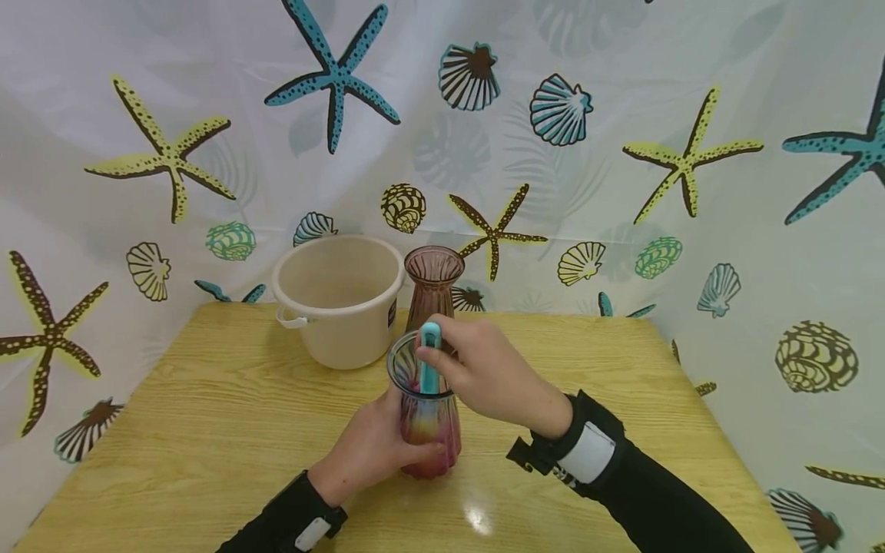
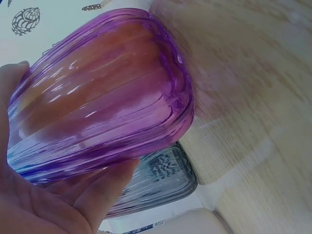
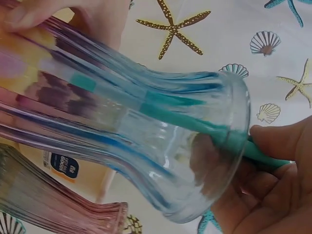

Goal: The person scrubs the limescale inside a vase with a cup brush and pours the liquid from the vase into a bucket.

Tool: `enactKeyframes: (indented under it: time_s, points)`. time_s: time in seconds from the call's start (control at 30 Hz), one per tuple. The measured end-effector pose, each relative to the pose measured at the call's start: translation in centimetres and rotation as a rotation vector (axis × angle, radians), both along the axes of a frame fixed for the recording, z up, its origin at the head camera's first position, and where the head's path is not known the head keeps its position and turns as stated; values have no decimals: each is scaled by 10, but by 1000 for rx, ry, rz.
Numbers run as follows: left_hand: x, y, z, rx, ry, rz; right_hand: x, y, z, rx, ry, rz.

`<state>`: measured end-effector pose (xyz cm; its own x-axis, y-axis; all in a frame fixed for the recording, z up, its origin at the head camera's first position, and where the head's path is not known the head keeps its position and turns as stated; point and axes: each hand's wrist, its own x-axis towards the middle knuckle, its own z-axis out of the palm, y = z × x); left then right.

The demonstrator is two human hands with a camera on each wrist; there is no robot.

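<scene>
A ribbed glass vase, clear-blue at the neck and pink-purple at the base, stands between the hands, tilted slightly. The left hand grips its lower body from the side, thumb across the front. In the left wrist view the vase base shows an orange-yellow mass inside, blurred by the glass. From above, the right hand holds the teal handle of a bottle brush that runs down through the vase mouth. In the right wrist view fingers and thumb pinch the brush handle; its lower end is seen only through glass.
Close behind stands a second ribbed vase, pinkish at the top. Left of it is a cream bucket with a side handle. The wooden table meets a curtain printed with starfish and shells at the back and sides.
</scene>
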<state>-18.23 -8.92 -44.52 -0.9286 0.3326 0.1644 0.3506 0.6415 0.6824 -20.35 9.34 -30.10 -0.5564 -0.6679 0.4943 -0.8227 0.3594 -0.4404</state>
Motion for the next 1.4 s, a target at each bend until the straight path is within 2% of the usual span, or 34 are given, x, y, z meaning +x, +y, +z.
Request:
enactKeyframes:
  time_s: [0.2, 0.3, 0.63, 0.97, 1.23, 1.4]
  points:
    - [0, 0, -1, -1, 9, -4, 11, -6, 4, 93, 112, -61]
    - [0, 0, -1, 4, -1, 0, 13, -7, 1, 95, 126, -79]
    - [0, 0, 0, -8, 7, 4, 7, -3, -7, 12, 102, -25]
    - [-1, 0, 0, -20, -2, 10, -2, 0, -10, -97, -31, 33]
    - [0, 1, 0, -25, -23, 32, -1, 2, -6, -81, -18, -19]
    - [-1, 0, -1, -15, -24, 17, 0, 1, -4, -8, 54, -71]
